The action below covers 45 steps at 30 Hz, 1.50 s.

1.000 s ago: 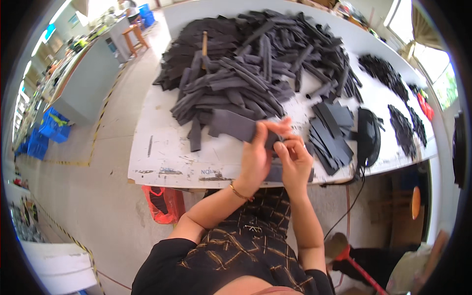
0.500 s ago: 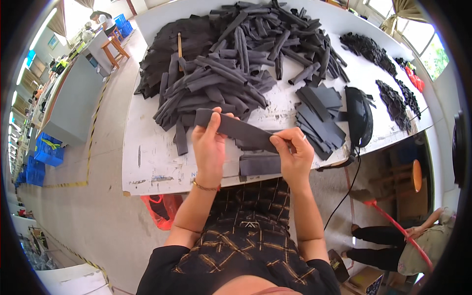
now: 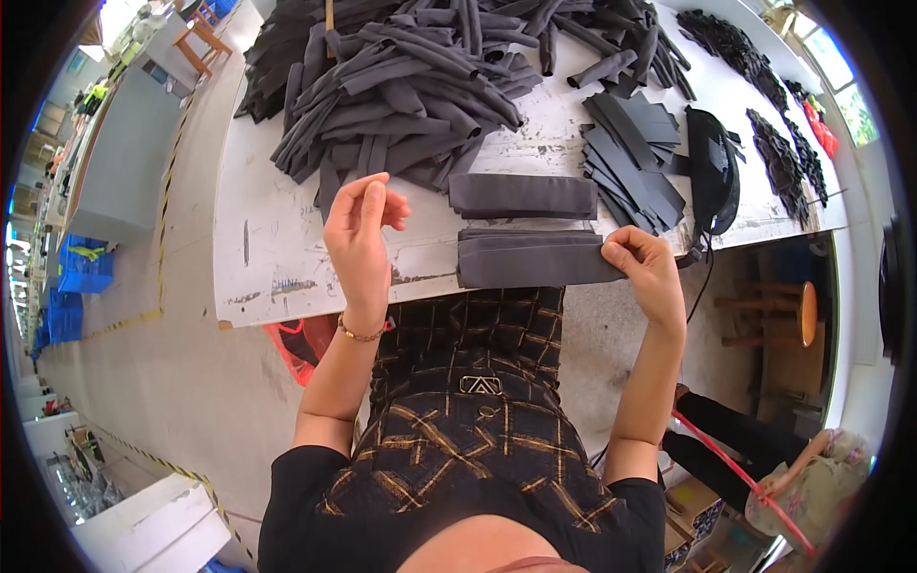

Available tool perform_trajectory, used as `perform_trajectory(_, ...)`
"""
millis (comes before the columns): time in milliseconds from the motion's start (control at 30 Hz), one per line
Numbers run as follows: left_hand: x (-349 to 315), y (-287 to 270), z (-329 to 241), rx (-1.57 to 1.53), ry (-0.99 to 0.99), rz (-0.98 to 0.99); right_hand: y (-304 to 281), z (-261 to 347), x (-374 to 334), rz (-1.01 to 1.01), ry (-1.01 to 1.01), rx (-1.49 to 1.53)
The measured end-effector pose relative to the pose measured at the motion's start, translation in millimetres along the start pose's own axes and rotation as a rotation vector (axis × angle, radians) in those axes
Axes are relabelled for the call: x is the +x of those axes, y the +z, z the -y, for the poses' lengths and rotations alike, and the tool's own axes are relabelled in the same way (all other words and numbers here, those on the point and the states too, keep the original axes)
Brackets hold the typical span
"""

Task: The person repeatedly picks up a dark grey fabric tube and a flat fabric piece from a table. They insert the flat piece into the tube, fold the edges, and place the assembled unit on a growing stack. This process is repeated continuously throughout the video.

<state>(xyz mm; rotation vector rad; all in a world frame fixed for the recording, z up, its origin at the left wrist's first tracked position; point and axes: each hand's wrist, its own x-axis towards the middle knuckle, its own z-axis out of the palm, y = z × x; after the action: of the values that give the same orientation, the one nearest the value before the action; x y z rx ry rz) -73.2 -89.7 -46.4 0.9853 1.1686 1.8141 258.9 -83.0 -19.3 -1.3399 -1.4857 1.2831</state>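
At the table's near edge lies a neat stack of dark grey fabric strips (image 3: 535,260). My right hand (image 3: 651,269) pinches the right end of a grey fabric strip (image 3: 564,270) on top of this stack, between thumb and fingers. My left hand (image 3: 365,229) is raised over the table to the left of the stack, holding nothing, its fingers loosely curled and partly apart. Just beyond, a second stack of grey strips (image 3: 522,197) lies parallel to the first. A large heap of rolled, tube-like grey fabric pieces (image 3: 401,95) fills the far left of the table.
Flat dark strips (image 3: 630,158) lie fanned out at the right, beside a black bag (image 3: 709,172). Darker fabric piles (image 3: 731,57) lie farther right. Under the white table (image 3: 253,253) hangs a red plastic bag (image 3: 294,346). A person (image 3: 802,477) holding a red pole is at the lower right.
The strip that both hands held in the air is now down on the near stack. My left hand has let go and moved left; my right hand has moved right, still gripping its end.
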Motion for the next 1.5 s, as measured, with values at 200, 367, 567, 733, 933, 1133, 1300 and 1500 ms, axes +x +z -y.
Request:
perform_trajectory(200,1.6,-6.1,11.5,0.106,-0.090,0.098,13.7,-31.6,19.5,-0.081,0.015,-0.235)
perform_trajectory(367,-20.4,3.7,-1.4,0.543,0.280,0.407,14.2,-31.2,20.1,-0.075,0.026,-0.189)
perform_trajectory(567,-31.8,11.8,24.3,0.832,0.469,0.637,21.3,-31.1,18.1,-0.168,0.032,-0.329)
perform_trajectory(733,-24.2,9.7,25.6,0.745,0.353,0.646,37.3,-22.3,8.5,-0.319,-0.365,-0.749)
perform_trajectory(933,-34.3,12.2,12.0,0.890,0.523,0.568,59.5,-18.5,-3.8,-0.229,-0.665,-1.052)
perform_trajectory(1133,-21.3,33.3,29.1,1.197,0.567,0.708,76.5,-26.6,25.6,-0.026,-0.513,-1.212)
perform_trajectory(1300,-25.8,32.1,59.5,1.143,0.472,0.694,73.4,-37.3,43.7,0.037,-0.491,-1.169)
perform_trajectory(1500,-5.9,21.3,37.8,0.824,0.456,0.349,63.0,-24.4,43.0,0.107,-0.456,-1.096)
